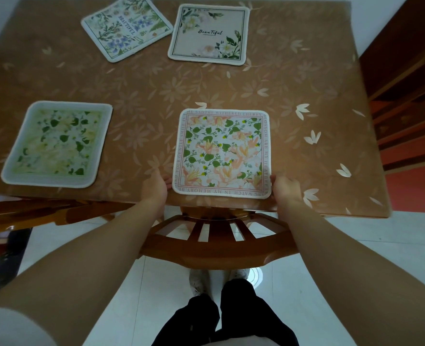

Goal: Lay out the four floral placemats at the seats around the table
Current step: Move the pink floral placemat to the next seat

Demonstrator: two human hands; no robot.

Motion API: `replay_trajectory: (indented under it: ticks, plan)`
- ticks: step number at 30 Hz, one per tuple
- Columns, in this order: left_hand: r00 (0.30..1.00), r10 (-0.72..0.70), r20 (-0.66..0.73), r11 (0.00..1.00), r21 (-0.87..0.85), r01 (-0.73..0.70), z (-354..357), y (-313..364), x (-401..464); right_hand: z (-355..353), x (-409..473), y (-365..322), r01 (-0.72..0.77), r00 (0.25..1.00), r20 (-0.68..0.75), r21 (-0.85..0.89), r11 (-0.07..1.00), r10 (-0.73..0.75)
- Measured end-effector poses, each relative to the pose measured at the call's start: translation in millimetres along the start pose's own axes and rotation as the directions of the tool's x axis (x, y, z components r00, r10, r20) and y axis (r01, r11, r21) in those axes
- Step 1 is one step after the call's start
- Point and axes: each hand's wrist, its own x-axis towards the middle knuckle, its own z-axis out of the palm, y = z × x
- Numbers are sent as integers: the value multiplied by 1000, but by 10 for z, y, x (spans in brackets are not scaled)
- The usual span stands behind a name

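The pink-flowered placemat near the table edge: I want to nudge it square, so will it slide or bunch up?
The pink-flowered placemat lies flat with crisp, rounded corners, so it probably holds its shape. The tablecloth looks glossy, so it likely slides easily. The left hand and right hand sit at its near corners, suggesting light pushes suffice.

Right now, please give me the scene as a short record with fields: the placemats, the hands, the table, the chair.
placemats on table: four, all lying flat
near right: pink-and-green placemat, square to the near edge
near left: yellow-green placemat
far left: blue-flower placemat, turned at an angle
far right: white-rose placemat
left hand: at the pink-and-green placemat's near left corner
right hand: at its near right corner
table: brown floral cover
chair: wooden, pushed in below the hands
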Motion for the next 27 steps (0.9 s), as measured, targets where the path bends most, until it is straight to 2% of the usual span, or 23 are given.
replay_trajectory:
  ticks: [5, 8, 12, 16, 24, 27]
  plan:
    - [999, 8, 38, 1000, 28, -9, -11, 48, -21, -28, -20, -24, -20, 1000, 14, 25, 999, 19]
    - [1000, 27, 6, 998, 53, -27, -41, 106, -34, -37, -56, -66, -25, 999, 30, 38, 999, 24]
    - [998, 57, -20, 995, 88, -55, -54, 278, -120, -50, -167, -146, -42, 998, 61, 138, 990, 34]
    - [997, 0, 75, 999, 36, -3, 122, 427, -272, -148, -337, -197, -82, 987, 159, 287, 955, 37]
    - [961, -23, 275, 999, 32, 15, 837, 555, -831, -729, -367, -359, -74, 972, 232, 430, 900, -31]
    - [955, 4, 297, 1000, -1, -4, 1244, 557, -1038, -1058, -207, -441, -59, 964, 257, 449, 892, -66]
